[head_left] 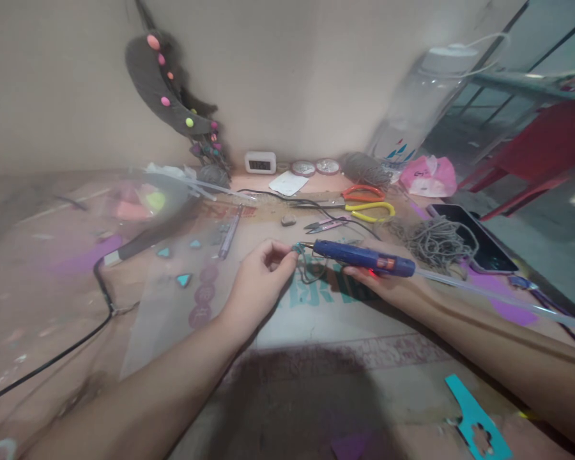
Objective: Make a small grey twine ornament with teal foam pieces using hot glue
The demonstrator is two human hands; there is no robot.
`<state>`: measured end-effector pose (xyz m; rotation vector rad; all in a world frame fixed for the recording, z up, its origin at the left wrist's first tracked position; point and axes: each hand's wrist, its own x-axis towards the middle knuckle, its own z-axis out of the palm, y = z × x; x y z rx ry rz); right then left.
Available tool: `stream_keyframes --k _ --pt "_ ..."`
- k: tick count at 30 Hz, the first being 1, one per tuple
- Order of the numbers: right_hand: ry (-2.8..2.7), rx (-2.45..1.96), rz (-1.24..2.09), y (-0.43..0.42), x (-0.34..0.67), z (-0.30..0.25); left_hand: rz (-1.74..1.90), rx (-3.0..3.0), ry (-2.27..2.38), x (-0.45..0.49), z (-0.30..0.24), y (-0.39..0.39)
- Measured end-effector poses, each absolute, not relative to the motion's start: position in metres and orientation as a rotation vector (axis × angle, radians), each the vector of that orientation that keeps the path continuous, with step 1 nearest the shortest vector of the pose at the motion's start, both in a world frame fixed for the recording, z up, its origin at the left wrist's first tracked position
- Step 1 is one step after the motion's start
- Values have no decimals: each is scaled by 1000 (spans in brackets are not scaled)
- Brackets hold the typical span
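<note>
My right hand (388, 281) is wrapped round a blue hot glue gun (359, 254), whose metal nozzle points left. A long clear glue stick (489, 294) runs out of its back end, and a red light glows by my fingers. Thumb and forefinger of my left hand (263, 275) pinch a small teal piece (297, 248), mostly hidden by the fingertips. The nozzle tip is at this piece; whether they touch I cannot tell. A thin grey cord (311, 278) curves down near my left fingertips. Several small teal triangles (183, 280) lie to the left on a translucent plastic sheet (158, 332).
Behind my hands lie orange-handled scissors (361, 193), yellow-handled pliers (371, 209), pink snips (328, 225) and a pen (230, 233). Tangled grey cord (436, 243) and a phone (474, 236) are at right. A bottle (416, 108) and small clock (260, 162) stand by the wall.
</note>
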<state>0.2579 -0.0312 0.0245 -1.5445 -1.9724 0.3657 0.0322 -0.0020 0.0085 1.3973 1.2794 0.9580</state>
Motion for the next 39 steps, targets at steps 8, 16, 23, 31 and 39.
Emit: stream_keyframes --k 8,16,23,31,39 --pt "-2020 -1544 320 -32 257 27 941 1439 1278 33 10 -1" --pt "-1988 -1563 351 -31 258 25 961 1391 1256 32 9 -1" --pt "-1956 -1581 348 -33 254 29 977 1360 1259 33 9 0" --pt "-1943 -1563 352 -31 256 23 965 1355 1265 33 10 0" --pt "-1911 -1515 352 -31 255 21 973 1356 1257 33 10 0"
